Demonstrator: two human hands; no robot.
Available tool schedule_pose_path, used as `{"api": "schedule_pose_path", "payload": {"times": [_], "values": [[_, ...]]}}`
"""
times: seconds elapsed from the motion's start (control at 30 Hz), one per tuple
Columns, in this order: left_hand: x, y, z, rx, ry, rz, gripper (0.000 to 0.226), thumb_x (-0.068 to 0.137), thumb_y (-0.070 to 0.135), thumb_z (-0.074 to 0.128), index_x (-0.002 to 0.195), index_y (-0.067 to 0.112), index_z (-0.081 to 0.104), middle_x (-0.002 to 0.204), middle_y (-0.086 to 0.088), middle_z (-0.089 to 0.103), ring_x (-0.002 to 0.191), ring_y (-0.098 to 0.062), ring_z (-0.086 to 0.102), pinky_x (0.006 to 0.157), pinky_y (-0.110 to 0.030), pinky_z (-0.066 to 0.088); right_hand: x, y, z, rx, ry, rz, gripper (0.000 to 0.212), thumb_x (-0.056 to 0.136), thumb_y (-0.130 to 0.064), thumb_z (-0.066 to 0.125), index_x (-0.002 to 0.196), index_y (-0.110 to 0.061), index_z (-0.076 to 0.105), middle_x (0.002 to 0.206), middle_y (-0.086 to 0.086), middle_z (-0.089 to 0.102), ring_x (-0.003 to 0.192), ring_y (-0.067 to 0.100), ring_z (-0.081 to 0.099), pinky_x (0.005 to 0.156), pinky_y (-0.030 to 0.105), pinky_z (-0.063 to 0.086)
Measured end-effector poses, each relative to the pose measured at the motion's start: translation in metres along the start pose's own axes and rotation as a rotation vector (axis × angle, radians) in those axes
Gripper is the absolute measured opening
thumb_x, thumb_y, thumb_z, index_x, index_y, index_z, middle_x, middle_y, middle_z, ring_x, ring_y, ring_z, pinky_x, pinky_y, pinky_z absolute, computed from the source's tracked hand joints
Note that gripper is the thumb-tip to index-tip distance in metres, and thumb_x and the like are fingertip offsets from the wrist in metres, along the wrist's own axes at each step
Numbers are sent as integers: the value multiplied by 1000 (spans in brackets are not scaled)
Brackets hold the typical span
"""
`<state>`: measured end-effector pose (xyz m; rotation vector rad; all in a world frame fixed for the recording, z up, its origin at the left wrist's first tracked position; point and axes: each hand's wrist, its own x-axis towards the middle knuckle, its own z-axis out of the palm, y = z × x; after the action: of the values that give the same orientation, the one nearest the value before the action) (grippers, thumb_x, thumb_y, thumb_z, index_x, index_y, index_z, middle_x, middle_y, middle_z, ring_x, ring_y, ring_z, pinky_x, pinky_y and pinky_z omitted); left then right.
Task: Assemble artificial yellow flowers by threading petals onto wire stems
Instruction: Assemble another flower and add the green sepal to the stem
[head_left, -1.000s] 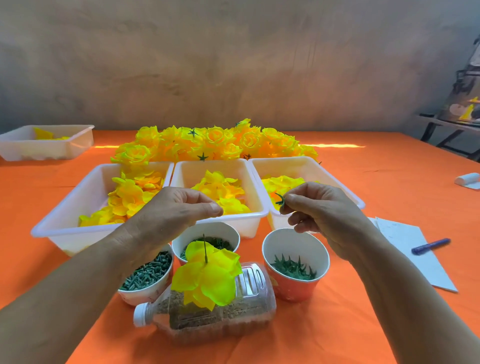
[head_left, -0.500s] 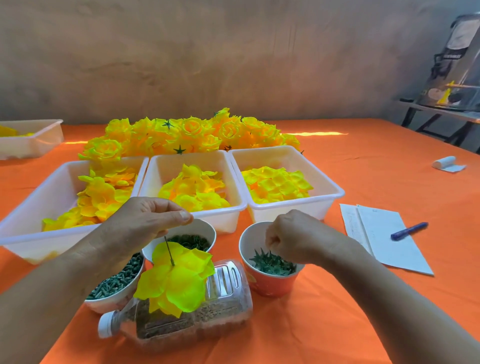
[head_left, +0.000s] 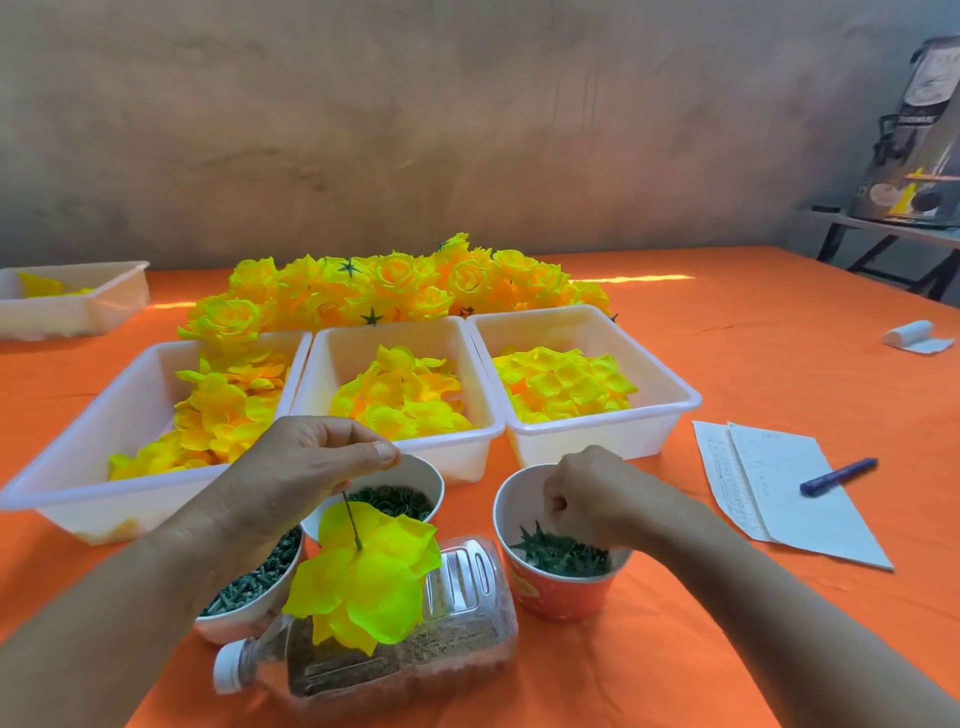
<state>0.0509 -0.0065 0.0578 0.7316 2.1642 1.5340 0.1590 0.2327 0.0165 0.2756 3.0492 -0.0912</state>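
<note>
Head view. Writing first: I could read none of it. The paper sheets (head_left: 769, 483) at right carried faint ruled lines and scribbles, too small to read. The printed box (head_left: 919, 130) on the side table, cut by the right edge, had blurred lettering. The orange paper cup (head_left: 558, 597) showed a pale print, unreadable.

Hidden bits: the right hand (head_left: 592, 493) reached down into the orange paper cup with its fingers curled into the green star calyxes (head_left: 563, 553). The fingertips were out of sight, so I could not tell if it had one pinched. The far tray (head_left: 104, 299) was cut off by the left edge.

The left hand (head_left: 306, 467) pinched the top of the thin wire stem (head_left: 350, 519) between thumb and forefinger, the other fingers folded. The stem hung tilted, with the yellow petals (head_left: 369, 582) threaded on it, over the plastic bottle (head_left: 457, 623).

Containers: the left tray (head_left: 104, 431) held large yellow petals, the middle tray (head_left: 395, 332) mid-size ones and the right tray (head_left: 670, 397) smaller ones. The far tray held a few yellow pieces. The rear bowl (head_left: 415, 467) held dark green rings. The near bowl (head_left: 234, 626) held green pegs and was partly behind the left wrist. The bottle lay on its side, white cap to the left, with a brownish grainy fill. Finished flowers (head_left: 395, 286) were piled behind the trays on the orange tablecloth (head_left: 727, 623). A blue pen (head_left: 836, 475) lay on the sheets.
</note>
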Motion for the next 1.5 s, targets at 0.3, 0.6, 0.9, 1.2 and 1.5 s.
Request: {"api": "schedule_pose_path", "payload": {"times": [0.3, 0.6, 0.9, 1.2, 1.5], "values": [[0, 5, -4, -23, 15, 17, 16, 72, 34, 70, 79, 22, 78, 93, 3, 76, 101, -14, 66, 101, -43, 47, -16, 8, -24, 1226, 249, 239, 7, 83, -6, 68, 77, -5, 68, 62, 8, 61, 52, 14, 54, 43, 22, 38], [-6, 38, -3, -1, -64, 184, 30, 64, 33, 81, 92, 37, 74, 93, 6, 74, 90, -6, 69, 78, -23, 48, -16, -70, -55, 1539, 418, -31, 10, 83, -3, 69, 74, -7, 68, 53, 3, 59, 45, 11, 52, 40, 20, 36], [-17, 39, -16, -32, -95, 316, 23, 65, 30, 81, 86, 27, 73, 91, -5, 76, 90, -18, 72, 81, -26, 54, -14, -106, -60, 1801, 59, -57, 16, 89, 2, 56, 76, -8, 58, 61, 8, 61, 43, 9, 53, 34, 15, 36], [-20, 35, -24, -369, -153, 52, 8, 64, 18, 75, 69, 23, 71, 75, -8, 69, 68, -19, 70, 72, -28, 59, -15, -107, -57, 1364, 400, -84, 15, 91, -4, 56, 82, -13, 63, 66, 1, 65, 50, 13, 59, 40, 24, 40], [-18, 32, -30, -366, -135, -5, 16, 63, 16, 71, 77, 13, 68, 69, -6, 68, 63, -17, 68, 69, -26, 59, -17, -110, -60, 1056, 583, -239, 15, 85, -27, 68, 95, -38, 70, 81, -17, 68, 72, 8, 65, 60, 40, 56]]}}
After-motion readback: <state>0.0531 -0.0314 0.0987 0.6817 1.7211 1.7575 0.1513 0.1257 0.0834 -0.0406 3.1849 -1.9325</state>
